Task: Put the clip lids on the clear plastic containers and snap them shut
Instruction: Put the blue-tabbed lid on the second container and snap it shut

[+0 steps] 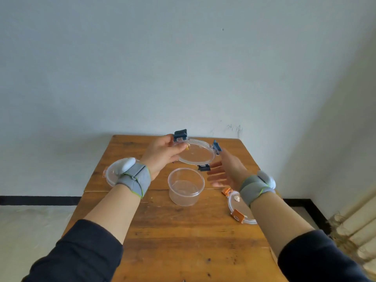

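Note:
My left hand (162, 153) grips the left rim of a round clear lid with dark blue clips (196, 154), holding it tilted in the air just beyond an open clear round container (186, 187) that stands in the middle of the wooden table. My right hand (225, 171) hovers open, fingers spread, beside the lid's right edge and near its front clip, not touching it. A clear lid with orange clips (239, 209) lies on the table under my right wrist. Another clear lid with an orange clip (110, 174) lies partly hidden behind my left wrist.
The wooden table (173, 231) stands against a pale wall, with its far edge close behind the lifted lid. Both wrists wear grey bands. Floor shows on the left, and a dried plant bundle (350, 237) lies at the right.

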A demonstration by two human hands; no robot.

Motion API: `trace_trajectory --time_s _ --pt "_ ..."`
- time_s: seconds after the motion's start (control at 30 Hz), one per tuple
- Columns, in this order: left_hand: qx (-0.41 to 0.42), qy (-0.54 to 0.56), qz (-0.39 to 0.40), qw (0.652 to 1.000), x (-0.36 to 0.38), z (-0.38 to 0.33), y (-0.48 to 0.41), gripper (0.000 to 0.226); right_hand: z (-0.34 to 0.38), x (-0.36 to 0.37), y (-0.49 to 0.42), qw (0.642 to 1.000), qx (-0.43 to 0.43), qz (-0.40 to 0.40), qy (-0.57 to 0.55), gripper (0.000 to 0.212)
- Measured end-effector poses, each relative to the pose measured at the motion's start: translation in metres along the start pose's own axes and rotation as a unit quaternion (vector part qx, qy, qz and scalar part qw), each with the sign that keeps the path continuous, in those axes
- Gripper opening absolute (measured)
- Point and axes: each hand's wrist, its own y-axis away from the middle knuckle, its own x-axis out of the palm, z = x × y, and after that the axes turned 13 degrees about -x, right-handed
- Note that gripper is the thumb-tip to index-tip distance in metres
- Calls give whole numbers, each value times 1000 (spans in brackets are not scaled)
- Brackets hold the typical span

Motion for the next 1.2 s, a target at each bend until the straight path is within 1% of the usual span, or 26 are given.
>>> trace_trajectory --time_s 0.03,0.1,0.17,0.23,0.3,0.37,0.47,0.57,0.63,0.7,0.8,0.97,1.07,1.2 --pt "-1 16 13 1000 0 2 -4 12 -6 6 -6 998 34 33 -48 62" --pt "-2 35 30 999 1 11 -6 14 -17 14 -12 980 64 72 -173 55" --pt "-4 46 37 998 0 21 -13 21 -24 20 -24 960 68 60 -264 40" --pt "-7 54 31 998 -3 30 -20 22 -32 25 -36 951 65 44 -301 25" --pt "-9 47 11 999 -7 40 -27 25 -39 30 -46 951 53 30 -302 15" --pt "-12 14 -10 1000 -9 49 -32 33 -43 34 -53 953 24 -5 -303 10" --pt "-6 -12 2 1000 -12 64 -33 51 -46 35 -59 955 -22 -74 -287 21" --pt "-29 -13 11 999 -16 76 -34 57 -53 38 -62 964 -46 -97 -243 30" --pt "-36 -56 6 998 -17 80 -34 59 -58 41 -61 967 -59 -107 -222 33" --pt "-30 -127 -1 991 -18 84 -33 60 -62 42 -60 968 -69 -120 -208 35" --pt "-34 -191 -5 981 -18 94 -31 63 -68 43 -58 968 -74 -124 -206 36" --pt "-53 -197 17 979 -18 110 -27 66 -80 45 -56 967 -68 -118 -214 43" --pt "-63 -217 24 974 -17 115 -26 68 -86 44 -56 973 -67 -110 -193 47" --pt "-89 -168 21 982 -14 111 -22 75 -90 42 -57 978 -63 -100 -175 49"
